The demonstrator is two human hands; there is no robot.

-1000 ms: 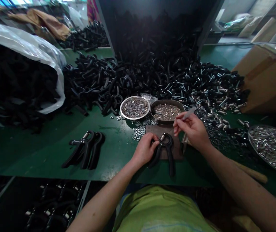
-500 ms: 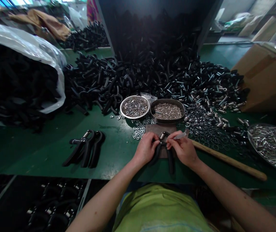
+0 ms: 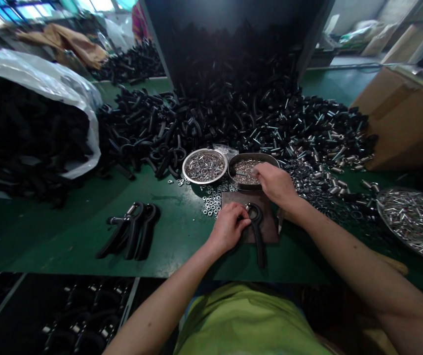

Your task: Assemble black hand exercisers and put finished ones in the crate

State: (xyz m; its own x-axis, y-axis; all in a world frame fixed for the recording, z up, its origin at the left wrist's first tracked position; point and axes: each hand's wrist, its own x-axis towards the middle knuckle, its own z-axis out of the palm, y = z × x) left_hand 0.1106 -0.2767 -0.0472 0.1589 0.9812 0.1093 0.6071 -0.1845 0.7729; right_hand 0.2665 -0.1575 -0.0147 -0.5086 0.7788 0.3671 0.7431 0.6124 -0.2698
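My left hand [image 3: 229, 226] is closed on a black spring clamp [image 3: 259, 241], with fingertips by its coil spring [image 3: 249, 208]. The clamp lies on a brown square plate [image 3: 272, 228]; its left handle is mostly hidden under the hand. Up and to the right, my right hand [image 3: 278, 185] dips pinched fingertips into a dark oval tin [image 3: 246, 187] of small metal pieces. Whatever those fingers hold is too small to make out. Below the right wrist shows a grey metal edge [image 3: 280, 220]; a wooden handle [image 3: 391, 263] sticks out past the forearm.
Finished-looking black clamps [image 3: 133, 231] lie left. Loose nuts [image 3: 211, 203] lie by a round steel dish [image 3: 184, 172] of mixed hardware. Black handles [image 3: 152, 123] heap behind, beside a plastic bag [image 3: 95, 123]. A cardboard box [image 3: 403, 123] and rivet dish [image 3: 414, 222] are right.
My right hand has left the clamp and moved up to the oval tin. My left hand stays on the clamp, which remains on the plate.
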